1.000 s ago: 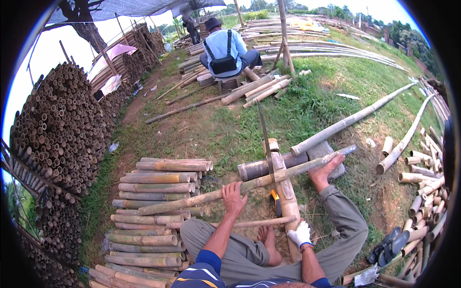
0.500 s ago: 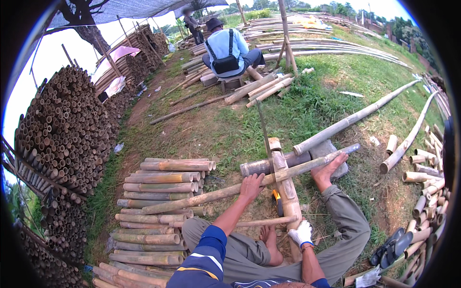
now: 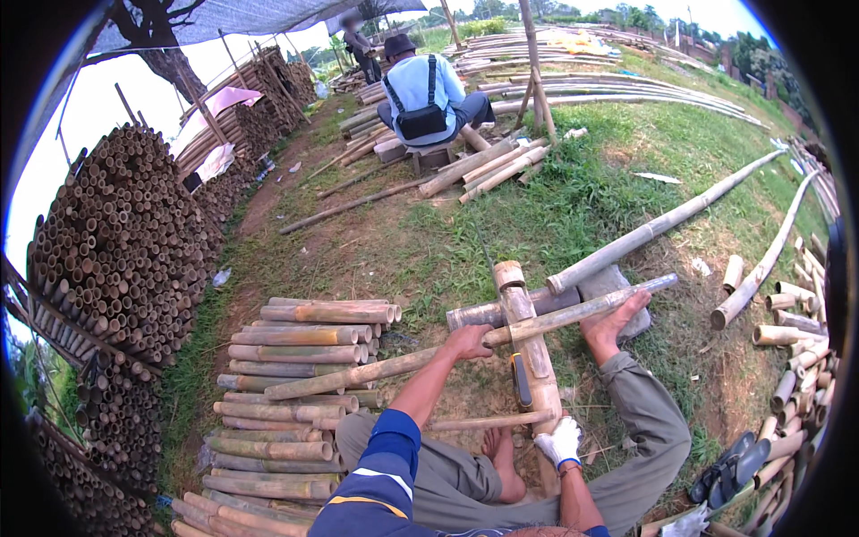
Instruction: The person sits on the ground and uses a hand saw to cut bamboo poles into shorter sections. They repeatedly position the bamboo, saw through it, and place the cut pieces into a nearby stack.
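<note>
Mid-frame, your bare left hand (image 3: 469, 341) wraps its fingers around the long bamboo pole (image 3: 465, 348) lying across the upright post (image 3: 528, 349), your gloved right hand (image 3: 562, 440) grips a thin stick (image 3: 488, 421) lower down, so you seem to be positioning the pole, and the next move calls for bracing it steady.

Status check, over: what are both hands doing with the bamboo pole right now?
Left hand bare, gripping the long bamboo pole lying across the upright bamboo post. Right hand gloved, holding a thin stick. Bare foot braces the pole.
</note>
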Demonstrator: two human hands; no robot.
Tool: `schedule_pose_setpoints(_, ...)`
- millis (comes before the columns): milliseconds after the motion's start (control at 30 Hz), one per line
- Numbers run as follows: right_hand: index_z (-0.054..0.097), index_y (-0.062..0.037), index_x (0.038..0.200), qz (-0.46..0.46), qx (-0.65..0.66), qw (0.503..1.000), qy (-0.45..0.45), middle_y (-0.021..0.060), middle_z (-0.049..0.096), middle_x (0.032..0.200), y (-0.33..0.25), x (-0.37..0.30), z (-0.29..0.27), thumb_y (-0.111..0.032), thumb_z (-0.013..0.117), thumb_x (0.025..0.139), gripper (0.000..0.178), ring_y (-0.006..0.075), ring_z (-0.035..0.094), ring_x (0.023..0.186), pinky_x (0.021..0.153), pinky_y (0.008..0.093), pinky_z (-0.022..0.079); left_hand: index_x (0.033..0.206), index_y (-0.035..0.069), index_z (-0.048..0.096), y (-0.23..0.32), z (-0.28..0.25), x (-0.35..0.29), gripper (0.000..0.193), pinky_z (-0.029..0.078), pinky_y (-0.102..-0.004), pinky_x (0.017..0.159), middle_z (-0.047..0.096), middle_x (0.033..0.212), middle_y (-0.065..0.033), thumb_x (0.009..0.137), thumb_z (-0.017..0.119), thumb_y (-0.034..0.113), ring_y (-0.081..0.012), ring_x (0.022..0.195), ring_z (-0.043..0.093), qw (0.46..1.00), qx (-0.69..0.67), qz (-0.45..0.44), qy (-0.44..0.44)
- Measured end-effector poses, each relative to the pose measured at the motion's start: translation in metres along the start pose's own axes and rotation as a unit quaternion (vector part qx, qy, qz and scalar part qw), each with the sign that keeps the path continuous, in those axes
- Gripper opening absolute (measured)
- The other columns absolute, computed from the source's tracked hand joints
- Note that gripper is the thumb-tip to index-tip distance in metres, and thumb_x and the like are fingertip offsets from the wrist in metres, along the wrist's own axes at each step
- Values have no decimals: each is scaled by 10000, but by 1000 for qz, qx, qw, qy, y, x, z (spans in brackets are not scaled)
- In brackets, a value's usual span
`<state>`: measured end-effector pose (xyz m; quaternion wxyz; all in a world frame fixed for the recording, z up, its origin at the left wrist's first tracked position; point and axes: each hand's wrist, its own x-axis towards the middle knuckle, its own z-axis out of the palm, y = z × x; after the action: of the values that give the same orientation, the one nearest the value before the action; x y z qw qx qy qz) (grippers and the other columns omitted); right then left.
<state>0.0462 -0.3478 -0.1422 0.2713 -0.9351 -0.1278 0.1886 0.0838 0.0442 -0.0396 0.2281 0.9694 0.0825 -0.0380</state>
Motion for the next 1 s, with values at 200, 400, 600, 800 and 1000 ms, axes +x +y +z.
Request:
schedule_pose_setpoints(200,421,59,1592,-2,-23,999,30,298,584,1359,7,1,5,-494,904,684,1167,495,573,1274,1099,548,490,1404,146,691,6,-3,3,735,585,-533,985,786,1178,-226,759,816,474,-433,1102,743,1000,1,-3,-13)
schedule_pose_setpoints(400,411,85,1595,-15,-5,1000,11,313,600,1350,7,5,3,-517,910,678,1205,491,577,1274,1102,543,483,1360,134,709,10,-2,-1,702,600,-549,965,788,1144,-237,761,816,484,-437,1081,750,999,29,-19,-3)
schedule_pose_setpoints(600,430,124,1569,-14,14,1000,-17,305,606,1356,11,12,1,-545,913,699,1199,466,583,1278,1108,529,476,1297,124,727,14,-2,2,669,600,-547,968,786,1139,-248,761,819,512,-440,1083,747,998,53,-40,0)
schedule_pose_setpoints(800,425,95,1585,-39,-12,998,52,275,608,1345,1,3,6,-598,928,669,1254,442,583,1267,1094,523,474,1259,112,744,11,-2,8,654,589,-534,981,791,1168,-219,748,825,512,-434,1105,743,997,49,-49,-25)
schedule_pose_setpoints(1000,415,53,1600,-40,-30,996,77,251,593,1327,3,4,13,-583,935,669,1242,442,571,1253,1092,519,472,1287,109,757,7,-5,15,711,576,-524,1001,783,1212,-224,710,834,518,-412,1122,742,998,24,-40,-41)
